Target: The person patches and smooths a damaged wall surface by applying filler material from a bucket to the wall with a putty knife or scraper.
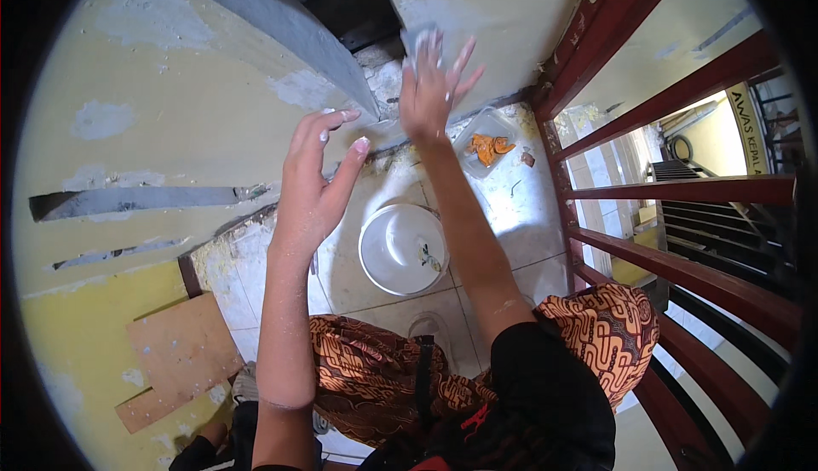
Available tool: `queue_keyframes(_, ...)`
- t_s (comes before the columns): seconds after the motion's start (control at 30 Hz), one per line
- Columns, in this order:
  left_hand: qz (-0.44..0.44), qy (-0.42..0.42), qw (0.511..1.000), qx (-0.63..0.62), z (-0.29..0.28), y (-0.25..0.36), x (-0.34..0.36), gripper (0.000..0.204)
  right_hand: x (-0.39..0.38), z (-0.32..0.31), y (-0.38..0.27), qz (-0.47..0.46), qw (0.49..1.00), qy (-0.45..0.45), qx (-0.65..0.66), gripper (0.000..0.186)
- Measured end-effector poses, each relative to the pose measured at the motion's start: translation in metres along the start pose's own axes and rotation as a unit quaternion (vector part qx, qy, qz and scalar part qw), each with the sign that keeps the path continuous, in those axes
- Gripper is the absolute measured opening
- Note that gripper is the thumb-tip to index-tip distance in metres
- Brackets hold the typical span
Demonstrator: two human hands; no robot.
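Note:
My right hand [428, 96] reaches up to the pale wall, its fingers spread and smeared with white. Behind its fingertips is a grey-blue flat patch [412, 38]; I cannot tell whether it is a pad or part of the wall. Lower and to the left, my left hand [317, 169] is raised with thumb and fingers apart, holding nothing, with white paste or powder on the fingertips. Between my forearms, a white bucket [361, 254] stands on the tiled floor, with a small greenish-white item [430, 258] inside.
A clear plastic tub [467, 143] with an orange cloth [490, 149] sits by the wall corner. Dark red railing bars [682, 190] line the right. At lower left are brown boards [183, 347] and part of another person [209, 445]. The wall has slots and white patches.

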State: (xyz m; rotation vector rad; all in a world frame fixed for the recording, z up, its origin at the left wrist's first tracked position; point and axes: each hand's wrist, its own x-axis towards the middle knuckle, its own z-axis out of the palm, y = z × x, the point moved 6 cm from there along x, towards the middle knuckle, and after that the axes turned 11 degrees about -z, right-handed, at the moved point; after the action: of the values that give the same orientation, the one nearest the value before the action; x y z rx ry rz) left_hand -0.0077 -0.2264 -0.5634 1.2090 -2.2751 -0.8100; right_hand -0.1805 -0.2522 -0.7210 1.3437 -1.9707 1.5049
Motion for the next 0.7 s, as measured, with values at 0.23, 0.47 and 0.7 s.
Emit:
queue_keyframes(0.23, 0.030, -0.011, 0.999, 0.010, 0.009, 0.000, 0.001, 0.029, -0.014, 0.002, 0.017, -0.016, 0.994, -0.074, -0.079, 0.051)
queue_keyframes(0.47, 0.015, -0.003, 1.000, -0.026, -0.001, 0.003, -0.001, 0.030, 0.054, -0.022, -0.026, -0.043, 0.998, 0.008, -0.034, 0.048)
queue_keyframes(0.7, 0.015, 0.009, 0.998, -0.052, 0.011, -0.007, 0.011, 0.030, -0.048, -0.006, 0.023, -0.005, 0.996, -0.050, -0.076, 0.046)
